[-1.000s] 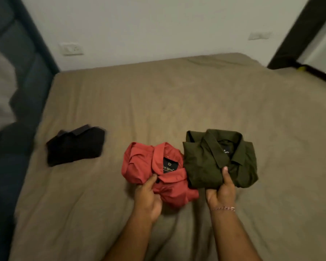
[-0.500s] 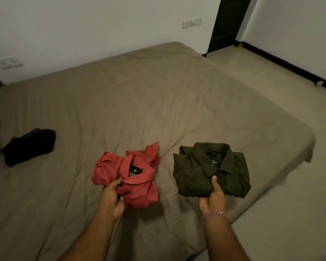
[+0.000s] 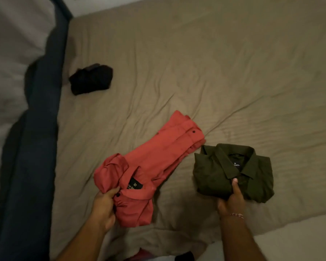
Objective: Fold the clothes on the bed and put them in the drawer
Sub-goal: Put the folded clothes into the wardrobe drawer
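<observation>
A red shirt [image 3: 151,162] lies on the tan bed sheet [image 3: 215,72], partly come unfolded, its far part stretched out toward the upper right. My left hand [image 3: 104,206] grips its near edge by the collar, thumb on top. A neatly folded dark green shirt [image 3: 231,170] sits to its right. My right hand [image 3: 231,200] holds that shirt's near edge, thumb pressed on the placket below the collar. A folded black garment [image 3: 91,78] rests farther back on the left.
A dark blue padded headboard [image 3: 38,147] runs down the left side of the bed, with pale bedding [image 3: 6,72] beyond it. The bed's near edge is just below my hands. A strip of floor [image 3: 299,242] shows at lower right.
The red shirt has loosened and spread out toward the far right. Both hands keep their grips on the shirts. The camera has swung left and down, bringing the headboard into view.
</observation>
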Tool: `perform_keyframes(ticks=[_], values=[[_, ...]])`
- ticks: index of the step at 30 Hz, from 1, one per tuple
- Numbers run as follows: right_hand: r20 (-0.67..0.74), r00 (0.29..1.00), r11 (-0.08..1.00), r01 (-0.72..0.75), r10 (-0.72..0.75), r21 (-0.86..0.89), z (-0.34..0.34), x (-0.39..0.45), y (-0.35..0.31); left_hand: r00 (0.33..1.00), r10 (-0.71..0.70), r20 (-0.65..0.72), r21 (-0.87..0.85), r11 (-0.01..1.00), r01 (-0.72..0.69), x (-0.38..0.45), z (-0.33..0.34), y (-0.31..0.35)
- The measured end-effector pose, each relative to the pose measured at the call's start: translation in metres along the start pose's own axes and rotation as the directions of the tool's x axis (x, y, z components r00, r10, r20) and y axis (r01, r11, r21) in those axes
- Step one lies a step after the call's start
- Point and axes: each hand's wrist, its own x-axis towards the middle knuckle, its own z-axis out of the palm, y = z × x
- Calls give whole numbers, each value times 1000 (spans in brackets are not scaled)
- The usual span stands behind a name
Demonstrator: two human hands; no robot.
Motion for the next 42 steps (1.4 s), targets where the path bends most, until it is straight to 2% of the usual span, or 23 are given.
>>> perform_keyframes(ticks=[5,7,8,10,11,13,14,15,17,19,20,24,26,27,28,29,31,33,35,37,39,40,42], values=[[-52,996,984,-79,71,-162,-12,12,74,996,0,-94,40,999,4,47,-76,-14],[-148,989,985,-19,-7,-171,-13,8,89,993,9,-115,41,999,-4,59,-94,-15],[-196,973,971,76,-122,-227,-19,8,99,992,12,-123,33,999,-8,64,-103,-15],[-313,923,952,140,-225,-273,-20,1,110,991,9,-130,26,1000,-6,70,-106,-11],[-399,881,928,108,-255,-356,-23,-3,124,990,0,-143,25,1000,4,73,-113,-9],[-469,826,857,33,-313,-514,-22,-30,150,989,8,-151,36,999,-3,80,-120,-6],[-439,832,825,40,-340,-563,-20,-43,166,987,22,-159,38,999,-16,82,-123,-2],[-321,894,822,85,-313,-563,-15,-52,184,984,34,-174,54,998,-25,85,-128,3],[-34,994,827,69,-105,-558,0,-62,219,979,55,-198,70,997,-42,93,-140,14],[106,993,801,29,43,-598,16,-51,235,973,83,-215,110,992,-61,103,-152,27],[142,988,796,37,62,-604,23,-39,238,967,108,-230,140,987,-77,109,-159,33],[246,969,883,109,8,-457,67,-8,230,923,226,-311,346,932,-111,142,-178,55],[228,973,920,62,31,-388,75,11,225,836,365,-409,575,815,-75,153,-177,53],[235,970,934,23,65,-356,77,21,221,764,490,-420,708,703,-62,149,-169,49],[251,963,939,-10,102,-344,75,30,220,695,620,-364,820,567,-77,142,-159,41],[267,954,941,-37,133,-337,73,39,219,666,700,-257,891,439,-118,131,-146,30],[308,938,935,-45,161,-352,74,47,214,723,689,-51,944,270,-190,116,-121,-2],[323,930,911,-27,173,-411,81,49,218,813,582,-15,975,188,-117,116,-111,-31],[355,921,891,20,159,-453,96,44,226,860,508,-56,986,166,-34,125,-112,-45],[377,925,853,162,44,-495,109,30,235,877,479,-43,981,184,-53,139,-122,-45],[483,871,732,389,-93,-560,119,13,242,862,506,-9,970,215,-116,150,-132,-44],[594,793,615,536,-133,-578,123,0,246,847,531,0,958,244,-153,154,-136,-43],[846,529,329,812,-67,-482,121,-19,262,819,574,-10,904,355,-238,159,-146,-40]])
